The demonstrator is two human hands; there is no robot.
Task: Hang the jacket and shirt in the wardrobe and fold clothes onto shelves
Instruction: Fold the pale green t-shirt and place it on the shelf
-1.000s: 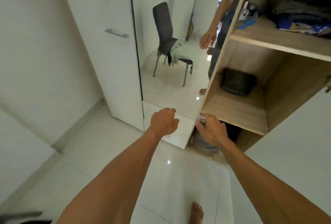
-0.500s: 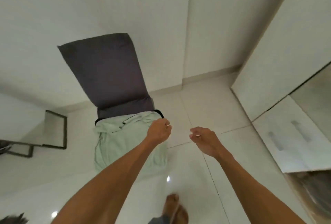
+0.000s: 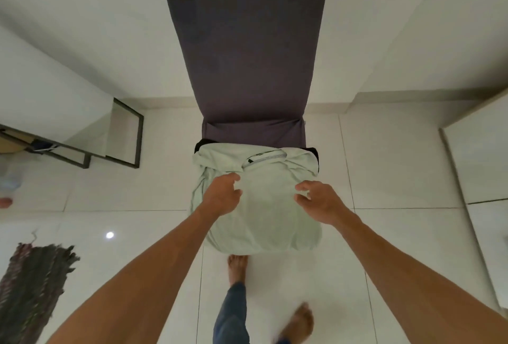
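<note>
A pale green shirt (image 3: 264, 220) lies spread over the seat of a dark grey chair (image 3: 242, 49), its collar toward the chair back. A dark garment edge (image 3: 202, 145) peeks out beneath it at the back of the seat. My left hand (image 3: 222, 195) hovers over the shirt's left side with fingers loosely curled, holding nothing. My right hand (image 3: 319, 200) is over the shirt's right side, fingers spread and bent, not gripping the cloth. The wardrobe is out of view.
A dark-framed glass table (image 3: 121, 134) stands at the left by the wall. A dark fringed rug (image 3: 30, 288) lies on the white tiled floor at the lower left. My bare feet (image 3: 237, 266) are just in front of the chair. A white panel (image 3: 481, 165) runs along the right.
I turned from the wardrobe shelves and stepped up to the chair. Both hands, previously curled in the air, now reach over the green shirt with fingers loosened.
</note>
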